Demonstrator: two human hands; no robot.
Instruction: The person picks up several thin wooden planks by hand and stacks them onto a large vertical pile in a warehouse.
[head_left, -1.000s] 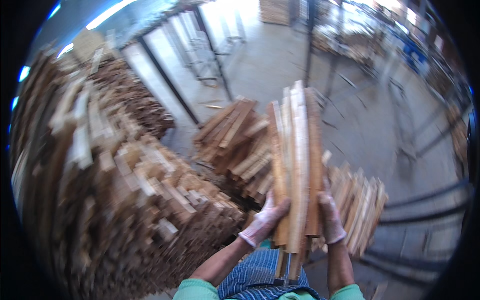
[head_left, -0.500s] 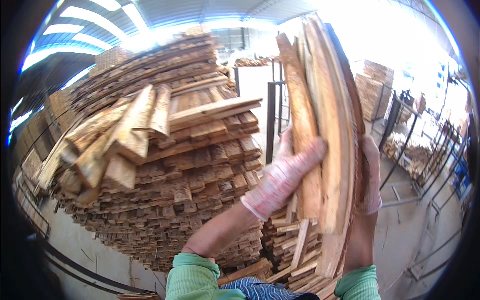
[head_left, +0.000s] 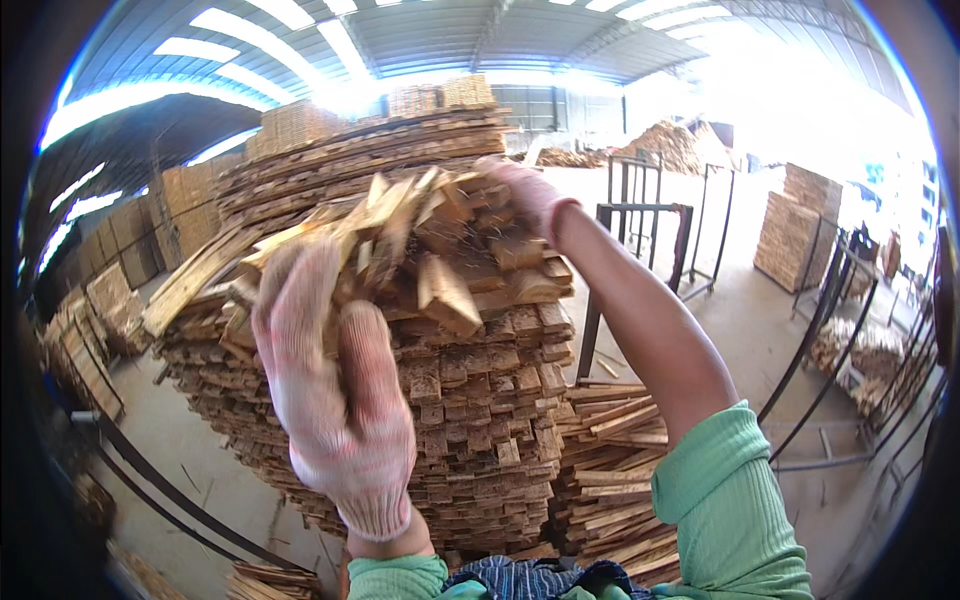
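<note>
The left hand (head_left: 335, 400), in a pale knitted work glove, is raised with its back to the camera and its fingers stretched up against the near ends of a bundle of wooden slats (head_left: 430, 240); the fingers look extended rather than curled, pressing on the wood, though the palm side is hidden. The right hand (head_left: 525, 190), gloved the same way, reaches farther out at the end of a bare forearm with a green sleeve (head_left: 725, 500) pushed up to the elbow; it lies on the far right end of the same bundle, and whether its fingers close round a slat cannot be told.

The bundle rests across the top of a tall stack of slats (head_left: 470, 400) straight ahead, its pieces lying jumbled and tilted at differing angles. A lower heap of slats (head_left: 610, 470) sits just right of the stack, near the floor. Dark metal racks (head_left: 650, 230) stand beyond on the right, with another wood pile (head_left: 790, 240) farther right. More stacked timber (head_left: 120, 250) fills the left side under a corrugated roof (head_left: 480, 30).
</note>
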